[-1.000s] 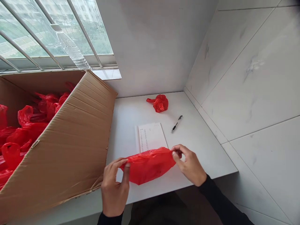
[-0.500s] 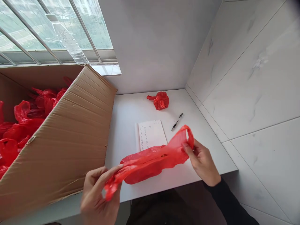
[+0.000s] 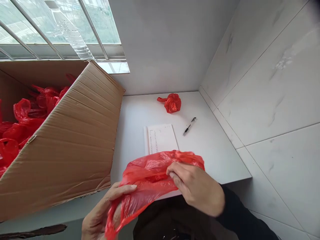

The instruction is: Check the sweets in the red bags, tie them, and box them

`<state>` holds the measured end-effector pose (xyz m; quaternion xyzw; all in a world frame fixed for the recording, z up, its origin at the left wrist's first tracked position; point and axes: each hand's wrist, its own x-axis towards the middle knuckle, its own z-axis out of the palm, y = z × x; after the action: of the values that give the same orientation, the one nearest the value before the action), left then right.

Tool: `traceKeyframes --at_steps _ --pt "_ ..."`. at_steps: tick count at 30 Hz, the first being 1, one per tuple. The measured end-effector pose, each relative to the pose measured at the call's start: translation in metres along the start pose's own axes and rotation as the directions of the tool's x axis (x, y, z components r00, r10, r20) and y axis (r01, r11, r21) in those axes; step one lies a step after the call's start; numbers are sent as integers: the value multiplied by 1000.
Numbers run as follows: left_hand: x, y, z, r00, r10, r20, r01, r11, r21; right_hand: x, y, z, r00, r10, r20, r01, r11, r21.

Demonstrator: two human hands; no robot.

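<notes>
A red plastic bag (image 3: 150, 171) stretches between my hands above the front edge of the white table (image 3: 212, 146), its mouth spread apart. My left hand (image 3: 107, 208) grips the bag near one handle loop, thumb lying on top of the film. Bent fingers of my right hand (image 3: 192, 186) reach into the bag's opening; whether they pinch the film or something inside is hidden. Behind the bag lies a notebook (image 3: 162, 138) with handwritten columns, its lower part covered. A black pen (image 3: 189, 126) rests to the right of the notebook.
On the left stands a large cardboard box (image 3: 75, 133) holding several red plastic bags (image 3: 32, 115). A knotted red bag (image 3: 173, 103) sits at the table's back. A clear bottle (image 3: 70, 33) leans by the barred window. Tiled wall (image 3: 275, 100) borders the right side.
My right hand has let go of the right handle and moved left to the bag's opening. The bag has been spread wider. My left hand has shifted slightly along its end.
</notes>
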<state>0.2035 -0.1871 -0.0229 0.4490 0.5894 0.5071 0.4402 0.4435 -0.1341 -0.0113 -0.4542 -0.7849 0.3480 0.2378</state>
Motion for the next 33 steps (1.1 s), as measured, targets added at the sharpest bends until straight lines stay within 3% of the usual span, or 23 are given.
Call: traceKeyframes --at_steps 2,6,8,11,15,18,22,29,33 --pt "1 -7 -3 994 -37 99 41 998 -41 11 15 2 993 83 89 -73 992 -103" --pt "2 -7 -3 982 -100 160 121 984 -131 20 24 2 999 34 14 -28 954 -299" --pt "3 -2 -3 978 -146 147 174 964 -201 18 18 0 1000 24 -15 -28 934 -357" --pt "5 4 -4 972 -214 95 231 938 -258 15 6 -1 999 40 -18 -43 950 -308" --pt "8 7 0 973 -230 -1 223 947 -230 24 3 15 984 69 167 -33 978 -207" --pt "7 7 9 964 -260 -47 253 960 -123 40 13 41 967 67 245 39 915 -401" --pt "2 10 14 968 -235 -91 220 964 -150 53 24 64 978 119 171 1 819 -574" --pt "4 12 2 904 -406 -130 403 914 -52 27 4 47 980 159 117 -81 864 -496" --pt "8 13 -1 893 -423 -154 409 905 -112 20 -1 37 942 -6 336 91 966 -240"
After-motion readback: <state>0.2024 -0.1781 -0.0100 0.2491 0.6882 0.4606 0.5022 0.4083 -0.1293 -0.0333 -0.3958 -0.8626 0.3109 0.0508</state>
